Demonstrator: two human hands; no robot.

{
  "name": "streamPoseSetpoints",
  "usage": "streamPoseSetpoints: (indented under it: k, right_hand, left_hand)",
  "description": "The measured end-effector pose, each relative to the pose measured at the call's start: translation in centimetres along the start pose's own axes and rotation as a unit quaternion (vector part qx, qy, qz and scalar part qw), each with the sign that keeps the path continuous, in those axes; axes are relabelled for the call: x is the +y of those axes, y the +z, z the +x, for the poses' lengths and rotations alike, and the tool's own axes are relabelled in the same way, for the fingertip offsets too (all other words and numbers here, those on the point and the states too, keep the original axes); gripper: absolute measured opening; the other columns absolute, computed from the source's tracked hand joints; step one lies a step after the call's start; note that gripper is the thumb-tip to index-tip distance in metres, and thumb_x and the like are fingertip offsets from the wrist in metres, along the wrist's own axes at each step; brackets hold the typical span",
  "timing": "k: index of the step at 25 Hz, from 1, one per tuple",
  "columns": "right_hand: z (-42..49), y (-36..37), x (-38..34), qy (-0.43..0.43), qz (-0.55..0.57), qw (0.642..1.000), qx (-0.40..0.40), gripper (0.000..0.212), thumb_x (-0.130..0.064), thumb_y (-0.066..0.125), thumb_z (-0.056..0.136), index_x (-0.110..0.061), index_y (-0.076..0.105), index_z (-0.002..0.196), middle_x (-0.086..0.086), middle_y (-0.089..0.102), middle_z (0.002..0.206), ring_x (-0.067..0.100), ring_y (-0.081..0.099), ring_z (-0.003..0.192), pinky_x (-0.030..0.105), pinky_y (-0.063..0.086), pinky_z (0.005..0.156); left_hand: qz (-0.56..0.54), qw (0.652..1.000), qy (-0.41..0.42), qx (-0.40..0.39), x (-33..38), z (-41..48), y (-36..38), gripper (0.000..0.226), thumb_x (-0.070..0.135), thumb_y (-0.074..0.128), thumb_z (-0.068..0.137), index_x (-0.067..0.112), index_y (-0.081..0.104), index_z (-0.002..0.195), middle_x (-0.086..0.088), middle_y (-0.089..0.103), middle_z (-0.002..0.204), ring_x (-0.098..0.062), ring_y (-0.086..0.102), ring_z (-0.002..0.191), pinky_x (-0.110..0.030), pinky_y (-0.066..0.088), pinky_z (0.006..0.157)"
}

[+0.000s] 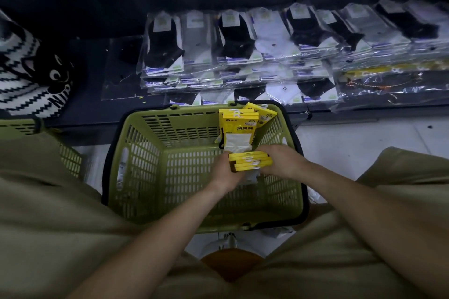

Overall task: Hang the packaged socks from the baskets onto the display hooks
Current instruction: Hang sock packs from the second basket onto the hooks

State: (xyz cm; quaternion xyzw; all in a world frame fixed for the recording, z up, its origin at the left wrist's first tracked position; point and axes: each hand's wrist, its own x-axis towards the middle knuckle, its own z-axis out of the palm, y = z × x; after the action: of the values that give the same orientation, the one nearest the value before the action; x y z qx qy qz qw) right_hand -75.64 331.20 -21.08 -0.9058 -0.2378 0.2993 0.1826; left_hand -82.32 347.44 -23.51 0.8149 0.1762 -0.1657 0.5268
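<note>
A green plastic basket stands on the floor between my knees. Both hands are inside it, holding a small stack of yellow-carded sock packs from either side. My left hand grips the stack's left end and my right hand grips its right end. Several more yellow sock packs lean upright against the basket's far wall, white socks showing below their cards. No display hooks are in view.
Rows of bagged black, white and grey socks lie on a dark low shelf beyond the basket. A second green basket sits at the left. A black-and-white cat-pattern item lies far left. White floor shows at the right.
</note>
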Motion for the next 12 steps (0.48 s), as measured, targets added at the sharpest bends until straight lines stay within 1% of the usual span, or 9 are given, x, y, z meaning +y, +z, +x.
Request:
streamPoseSetpoints:
  k: [2, 3, 5, 6, 7, 9, 10, 12]
  right_hand:
    - [0.8, -0.8, -0.1, 0.006, 0.017, 1.0, 0.025, 0.047, -0.026, 0.072, 0.079, -0.02, 0.056, 0.123, 0.005, 0.064, 0.115, 0.022, 0.059, 0.105, 0.03, 0.046, 0.082]
    - [1.4, -1.3, -0.1, 0.011, 0.025, 0.999, 0.041, 0.051, -0.026, 0.072, 0.079, -0.02, 0.054, 0.126, 0.006, 0.063, 0.117, 0.022, 0.058, 0.104, 0.03, 0.046, 0.082]
    - [2.5, -1.8, -0.3, 0.026, 0.045, 0.996, 0.07, 0.061, -0.027, 0.072, 0.079, -0.021, 0.046, 0.134, 0.008, 0.059, 0.123, 0.023, 0.057, 0.106, 0.03, 0.045, 0.083]
    - [3.0, -1.9, -0.4, 0.034, 0.056, 0.995, 0.078, 0.064, -0.027, 0.071, 0.081, -0.022, 0.042, 0.137, 0.009, 0.058, 0.124, 0.024, 0.058, 0.105, 0.03, 0.046, 0.083]
    - [3.4, -1.9, -0.6, 0.042, 0.065, 0.994, 0.08, 0.064, -0.026, 0.07, 0.082, -0.02, 0.039, 0.138, 0.01, 0.058, 0.123, 0.024, 0.059, 0.103, 0.031, 0.047, 0.083]
    - [4.3, -1.6, -0.8, 0.055, 0.072, 0.992, 0.088, 0.063, -0.022, 0.069, 0.083, -0.015, 0.035, 0.136, 0.012, 0.06, 0.119, 0.028, 0.06, 0.102, 0.035, 0.049, 0.083]
    - [4.6, -1.5, -0.9, 0.062, 0.076, 0.99, 0.097, 0.062, -0.022, 0.069, 0.083, -0.013, 0.034, 0.132, 0.013, 0.061, 0.115, 0.03, 0.061, 0.1, 0.036, 0.049, 0.08]
    - [5.2, -1.3, -1.1, 0.081, 0.097, 0.983, 0.133, 0.054, -0.023, 0.072, 0.08, -0.012, 0.034, 0.117, 0.013, 0.06, 0.101, 0.032, 0.06, 0.091, 0.036, 0.045, 0.069]
  left_hand:
    - [-0.018, 0.999, 0.002, 0.032, 1.0, 0.9, -0.5, 0.04, 0.006, 0.068, 0.081, 0.01, 0.056, 0.119, -0.007, 0.062, 0.118, -0.017, 0.056, 0.107, -0.025, 0.041, 0.087]
    - [-0.027, 0.999, -0.001, 0.04, 1.5, 1.7, -1.1, 0.043, 0.006, 0.067, 0.082, 0.011, 0.053, 0.122, -0.006, 0.061, 0.118, -0.015, 0.054, 0.105, -0.025, 0.039, 0.088]
    - [-0.026, 0.999, -0.002, 0.034, 2.0, 3.0, -2.4, 0.048, 0.004, 0.065, 0.083, 0.011, 0.049, 0.128, -0.005, 0.058, 0.12, -0.012, 0.051, 0.099, -0.026, 0.04, 0.088]
    - [-0.024, 0.999, -0.002, 0.024, 2.2, 3.5, -2.8, 0.051, 0.003, 0.064, 0.084, 0.011, 0.046, 0.131, -0.006, 0.057, 0.123, -0.013, 0.051, 0.1, -0.028, 0.041, 0.09]
    - [-0.02, 1.0, 0.0, 0.016, 2.3, 3.9, -3.2, 0.054, 0.002, 0.063, 0.084, 0.011, 0.044, 0.134, -0.007, 0.056, 0.127, -0.015, 0.053, 0.105, -0.031, 0.043, 0.093]
    - [-0.003, 1.0, -0.001, 0.006, 2.3, 4.7, -3.6, 0.058, 0.003, 0.063, 0.085, 0.013, 0.04, 0.138, -0.007, 0.054, 0.131, -0.02, 0.051, 0.118, -0.036, 0.042, 0.101]
    - [-0.001, 1.0, -0.002, 0.004, 2.2, 5.0, -3.7, 0.058, 0.003, 0.063, 0.085, 0.014, 0.04, 0.138, -0.006, 0.054, 0.131, -0.02, 0.05, 0.12, -0.038, 0.042, 0.102]
    - [-0.005, 1.0, 0.001, 0.01, 2.1, 5.3, -3.7, 0.054, 0.004, 0.062, 0.085, 0.013, 0.043, 0.135, -0.001, 0.056, 0.125, -0.017, 0.052, 0.112, -0.033, 0.044, 0.096]
